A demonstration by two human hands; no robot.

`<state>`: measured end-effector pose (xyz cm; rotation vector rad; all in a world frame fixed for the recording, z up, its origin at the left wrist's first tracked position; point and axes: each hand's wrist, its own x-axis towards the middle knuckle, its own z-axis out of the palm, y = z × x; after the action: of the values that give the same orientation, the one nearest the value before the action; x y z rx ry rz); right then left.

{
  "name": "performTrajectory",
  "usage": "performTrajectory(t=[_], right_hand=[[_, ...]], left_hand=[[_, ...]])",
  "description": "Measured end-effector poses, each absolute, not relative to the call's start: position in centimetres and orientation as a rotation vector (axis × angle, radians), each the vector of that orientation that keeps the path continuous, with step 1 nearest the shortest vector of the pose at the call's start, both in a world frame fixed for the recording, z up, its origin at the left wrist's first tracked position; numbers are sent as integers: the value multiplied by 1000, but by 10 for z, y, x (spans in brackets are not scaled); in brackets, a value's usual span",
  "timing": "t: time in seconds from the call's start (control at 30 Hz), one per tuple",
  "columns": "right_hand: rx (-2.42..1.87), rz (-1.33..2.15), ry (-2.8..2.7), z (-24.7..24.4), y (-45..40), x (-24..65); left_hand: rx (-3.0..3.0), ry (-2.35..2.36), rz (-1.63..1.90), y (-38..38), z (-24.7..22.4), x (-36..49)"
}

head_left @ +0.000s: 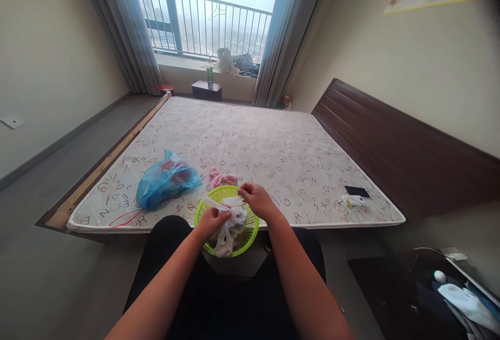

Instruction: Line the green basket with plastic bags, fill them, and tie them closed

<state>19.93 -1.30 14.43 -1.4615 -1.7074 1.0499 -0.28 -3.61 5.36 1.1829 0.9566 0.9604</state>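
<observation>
On the mattress (265,142), the blue bag (166,183) lies leftmost. Your left hand (210,224) grips the white bag (236,218) within the green basket (252,228) (its contents are unclear). Your right hand (255,201) seems to pinch its edge; handling looks underway, the bag not yet released.

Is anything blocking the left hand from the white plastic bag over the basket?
Nothing visible. The left hand has its thumb and fingers on the white plastic bag; the green basket sits around and below the bag, not between them.
</observation>
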Motion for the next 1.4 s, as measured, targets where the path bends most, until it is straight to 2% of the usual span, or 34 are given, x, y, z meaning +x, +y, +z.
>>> performTrajectory(t=[0.17, 0.37, 0.6, 0.87, 1.03, 1.17, 1.27, 1.4], right_hand=[[-1351, 1335, -1120, 137, -26, 181], [-1200, 1397, -1224, 124, -48, 161], [-1137, 1517, -1082, 110, -54, 142], [-1411, 878, -1753, 91, -55, 151], [-1356, 488, -2139, 79, -55, 153], [-1429, 266, -2232, 84, -57, 154], [-1420, 208, -2263, 92, -55, 159], [-1290, 313, -2307, 92, -55, 161]], left_hand=[[963, 937, 1044, -31, 52, 3], [730, 1064, 1231, -33, 65, 5], [630, 1057, 1246, -33, 70, 8], [652, 861, 1169, -28, 47, -6], [633, 771, 1155, -27, 49, -9], [621, 734, 1150, -27, 52, -11], [617, 711, 1084, -27, 52, -13], [491, 725, 1065, -26, 53, -17]])
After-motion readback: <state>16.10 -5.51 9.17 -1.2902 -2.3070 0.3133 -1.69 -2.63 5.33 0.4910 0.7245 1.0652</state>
